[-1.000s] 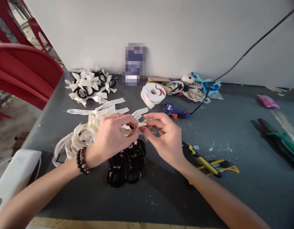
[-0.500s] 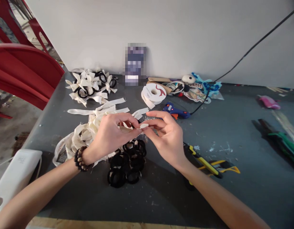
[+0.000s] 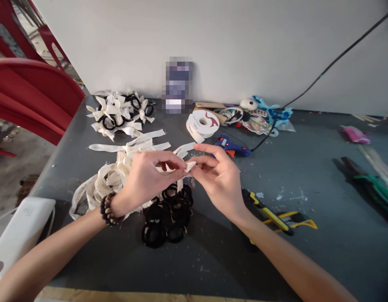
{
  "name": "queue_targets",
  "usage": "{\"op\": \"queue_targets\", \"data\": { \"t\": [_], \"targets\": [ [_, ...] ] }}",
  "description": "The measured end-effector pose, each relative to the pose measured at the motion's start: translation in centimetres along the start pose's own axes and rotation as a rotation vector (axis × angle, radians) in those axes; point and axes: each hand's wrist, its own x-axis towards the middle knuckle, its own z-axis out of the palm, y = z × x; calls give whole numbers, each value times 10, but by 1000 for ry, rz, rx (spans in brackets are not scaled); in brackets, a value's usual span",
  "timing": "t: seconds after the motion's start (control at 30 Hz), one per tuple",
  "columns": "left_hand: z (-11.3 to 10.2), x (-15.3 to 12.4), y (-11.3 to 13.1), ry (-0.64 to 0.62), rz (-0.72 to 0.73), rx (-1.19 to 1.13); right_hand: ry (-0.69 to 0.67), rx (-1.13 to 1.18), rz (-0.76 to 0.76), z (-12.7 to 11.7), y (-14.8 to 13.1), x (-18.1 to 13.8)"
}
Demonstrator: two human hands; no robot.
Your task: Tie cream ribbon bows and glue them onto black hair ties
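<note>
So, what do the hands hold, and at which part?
A cream ribbon strip, pinched at its visible end between the fingertips of the left hand and the right hand; the rest is hidden.

One left hand (image 3: pixel 146 176), one right hand (image 3: pixel 218 179), one ribbon spool (image 3: pixel 202 122), one blue glue gun (image 3: pixel 230 147).

Satiny cream cloth ribbon (image 3: pixel 190 166), matt black fabric hair ties (image 3: pixel 168 214), scuffed grey tabletop (image 3: pixel 307 260).
</note>
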Motion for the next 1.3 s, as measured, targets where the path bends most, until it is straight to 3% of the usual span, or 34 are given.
{"op": "queue_targets", "data": {
  "t": [0.2, 0.47, 0.7, 1.1, 1.3],
  "targets": [
    [0, -1, 1, 75, -14, 156, 6, -23, -31, 0, 3, -1],
    [-4, 0, 3, 22, -53, -20, -62, -42, -10, -3, 1, 3],
    [-4, 0, 0, 19, -36, -24, -65, -143, -55, -2, 3, 1],
    [-2, -1, -4, 69, 208, 60, -99, -7, -6, -4, 4, 2],
    [-1, -1, -6, 104, 220, 158, -78, 30, 18, -2, 4, 2]
  ]
}}
